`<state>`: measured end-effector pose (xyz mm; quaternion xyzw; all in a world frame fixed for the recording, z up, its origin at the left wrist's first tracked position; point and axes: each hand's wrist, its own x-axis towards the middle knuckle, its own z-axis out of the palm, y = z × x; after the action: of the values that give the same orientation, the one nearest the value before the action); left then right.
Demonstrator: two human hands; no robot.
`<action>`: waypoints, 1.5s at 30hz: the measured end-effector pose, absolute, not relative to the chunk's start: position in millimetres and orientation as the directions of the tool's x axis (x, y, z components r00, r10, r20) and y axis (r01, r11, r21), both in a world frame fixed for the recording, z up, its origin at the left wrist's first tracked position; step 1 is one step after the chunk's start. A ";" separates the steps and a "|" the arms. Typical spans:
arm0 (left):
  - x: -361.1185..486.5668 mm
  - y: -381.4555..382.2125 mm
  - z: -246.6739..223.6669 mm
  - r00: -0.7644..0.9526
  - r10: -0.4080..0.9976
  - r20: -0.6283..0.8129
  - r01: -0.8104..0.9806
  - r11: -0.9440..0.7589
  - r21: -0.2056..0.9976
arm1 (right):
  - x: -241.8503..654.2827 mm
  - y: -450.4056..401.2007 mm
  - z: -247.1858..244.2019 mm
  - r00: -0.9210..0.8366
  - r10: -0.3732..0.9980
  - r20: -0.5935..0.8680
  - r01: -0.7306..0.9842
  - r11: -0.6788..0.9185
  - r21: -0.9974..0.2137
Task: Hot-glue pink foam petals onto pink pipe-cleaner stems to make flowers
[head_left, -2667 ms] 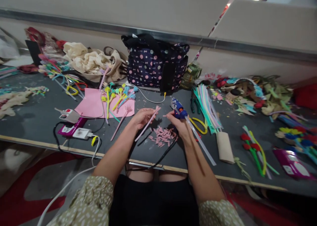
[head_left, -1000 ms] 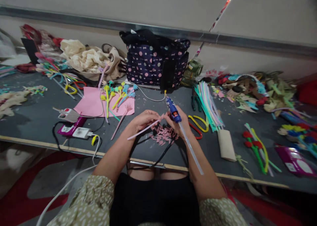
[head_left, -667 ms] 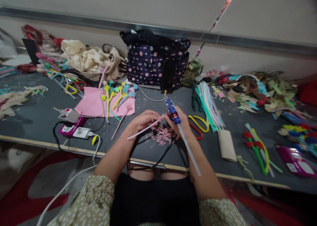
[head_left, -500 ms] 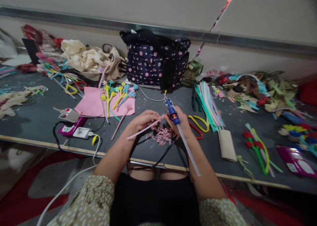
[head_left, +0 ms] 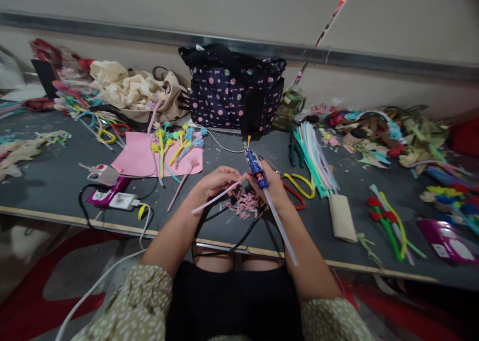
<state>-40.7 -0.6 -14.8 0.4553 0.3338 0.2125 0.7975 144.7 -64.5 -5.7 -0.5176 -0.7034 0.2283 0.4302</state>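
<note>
My left hand (head_left: 220, 182) pinches a thin pink stem (head_left: 213, 199), which slants down to the left. Wrapped round a blue glue gun (head_left: 256, 168), my right hand (head_left: 272, 182) has its fingertips close to the stem's upper end. A long clear glue stick (head_left: 280, 226) sticks out of the back of the gun over my right forearm. Small pink pieces (head_left: 245, 205) lie in a pile on the table just below both hands. What my right fingertips touch at the stem's end is too small to tell.
Yellow- and red-handled scissors (head_left: 302, 186) and a bundle of pastel stems (head_left: 316, 156) lie right of my hands. Left are a pink sheet (head_left: 138, 154) with finished stems and a purple power strip (head_left: 108, 194). A dotted bag (head_left: 228, 94) stands behind.
The glue gun and my right hand have shifted very slightly left. My left hand holds the pink stem as before.
</note>
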 end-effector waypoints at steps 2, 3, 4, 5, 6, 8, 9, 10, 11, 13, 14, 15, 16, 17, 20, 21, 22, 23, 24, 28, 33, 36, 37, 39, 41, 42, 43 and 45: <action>-40.7 -0.9 -14.0 0.684 0.650 -0.331 -0.039 0.485 0.874 | 144.8 -64.0 -6.3 -0.090 0.923 0.373 0.533 0.361 -0.765; -40.7 -1.0 -13.6 0.685 0.652 -0.325 -0.041 0.481 0.876 | 144.6 -63.6 -6.6 -0.081 0.925 0.372 0.536 0.355 -0.766; -40.8 -1.2 -13.4 0.688 0.652 -0.319 -0.044 0.477 0.878 | 144.4 -63.2 -7.0 -0.068 0.926 0.372 0.542 0.348 -0.765; -41.0 -1.4 -13.4 0.690 0.651 -0.316 -0.044 0.473 0.880 | 144.1 -62.7 -7.4 -0.054 0.926 0.373 0.548 0.340 -0.764; -41.2 -1.5 -13.4 0.694 0.648 -0.313 -0.041 0.469 0.882 | 143.9 -62.2 -7.9 -0.041 0.926 0.374 0.554 0.333 -0.763; -42.0 -1.8 -14.0 0.703 0.641 -0.308 -0.022 0.452 0.892 | 143.4 -61.3 -8.8 -0.021 0.925 0.379 0.561 0.324 -0.761; -42.4 -1.8 -14.4 0.707 0.639 -0.302 -0.011 0.437 0.899 | 143.3 -60.9 -9.2 -0.015 0.925 0.379 0.564 0.322 -0.761; -42.8 -1.8 -14.8 0.713 0.637 -0.292 -0.001 0.418 0.908 | 143.2 -60.6 -9.5 -0.009 0.925 0.379 0.567 0.317 -0.761; -43.2 -1.7 -15.3 0.717 0.638 -0.279 0.005 0.396 0.918 | 143.3 -60.2 -9.7 -0.002 0.925 0.380 0.570 0.313 -0.760; -43.7 -1.3 -16.1 0.719 0.649 -0.250 0.009 0.351 0.936 | 143.5 -59.5 -9.8 0.008 0.923 0.385 0.575 0.311 -0.757; -43.8 -1.0 -16.5 0.718 0.655 -0.237 0.008 0.332 0.943 | 143.7 -59.1 -9.9 0.011 0.920 0.393 0.573 0.316 -0.756; -43.7 -0.9 -16.7 0.716 0.660 -0.227 0.008 0.317 0.948 | 143.8 -58.8 -9.9 0.014 0.915 0.402 0.569 0.324 -0.756; -43.6 -0.8 -16.9 0.714 0.665 -0.220 0.009 0.306 0.952 | 143.9 -58.5 -10.0 0.017 0.911 0.411 0.562 0.331 -0.758; -43.4 -0.8 -17.0 0.712 0.668 -0.217 0.011 0.298 0.954 | 143.9 -58.4 -10.1 0.018 0.909 0.416 0.554 0.338 -0.761; -42.9 -1.3 -17.2 0.711 0.666 -0.224 0.024 0.295 0.955 | 143.4 -58.8 -9.5 0.011 0.907 0.421 0.516 0.356 -0.779; -42.7 -1.6 -17.2 0.711 0.665 -0.229 0.030 0.297 0.954 | 143.2 -59.1 -9.0 0.006 0.907 0.420 0.502 0.361 -0.786; -42.6 -1.9 -17.2 0.712 0.662 -0.234 0.037 0.298 0.954 | 142.9 -59.4 -8.4 0.001 0.908 0.418 0.490 0.364 -0.792; -42.6 -2.2 -17.1 0.711 0.661 -0.239 0.044 0.298 0.954 | 142.8 -59.7 -7.8 -0.003 0.909 0.416 0.480 0.366 -0.797; -42.5 -2.5 -17.0 0.711 0.660 -0.242 0.049 0.296 0.954 | 142.7 -59.8 -7.3 -0.008 0.910 0.414 0.473 0.368 -0.801; -42.2 -3.3 -15.9 0.707 0.665 -0.241 0.052 0.291 0.955 | 143.9 -59.0 -7.7 -0.027 0.912 0.410 0.483 0.371 -0.793; -41.7 -3.5 -15.8 0.717 0.652 -0.246 0.046 0.309 0.950 | 146.6 -57.8 -11.4 -0.042 0.915 0.401 0.512 0.364 -0.778; -41.6 -3.0 -17.7 0.724 0.645 -0.245 0.039 0.315 0.948 | 147.4 -57.8 -12.3 -0.054 0.916 0.399 0.536 0.363 -0.762; -41.6 -2.7 -18.4 0.724 0.646 -0.243 0.037 0.315 0.948 | 147.4 -57.9 -12.2 -0.052 0.917 0.396 0.544 0.358 -0.759; -41.6 -2.1 -19.4 0.719 0.654 -0.236 0.028 0.312 0.950 | 146.4 -58.4 -11.2 -0.034 0.920 0.390 0.553 0.343 -0.759; -41.6 -1.6 -19.2 0.706 0.672 -0.225 0.005 0.313 0.950 | 144.5 -59.3 -8.8 0.006 0.918 0.397 0.542 0.331 -0.773; -41.6 -1.4 -18.6 0.697 0.682 -0.223 -0.009 0.319 0.948 | 143.3 -60.0 -7.0 0.030 0.913 0.407 0.524 0.332 -0.784; -41.5 -1.3 -17.7 0.688 0.690 -0.226 -0.023 0.331 0.943 | 142.1 -60.8 -5.1 0.057 0.905 0.421 0.499 0.339 -0.798; -41.6 -1.2 -15.7 0.671 0.701 -0.242 -0.045 0.364 0.930 | 140.3 -62.5 -1.0 0.123 0.888 0.443 0.441 0.351 -0.826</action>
<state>-41.6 -1.2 -15.7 0.5076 0.3230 0.2454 0.7601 140.3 -62.5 -1.0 -0.5291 -0.6277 0.2106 0.5307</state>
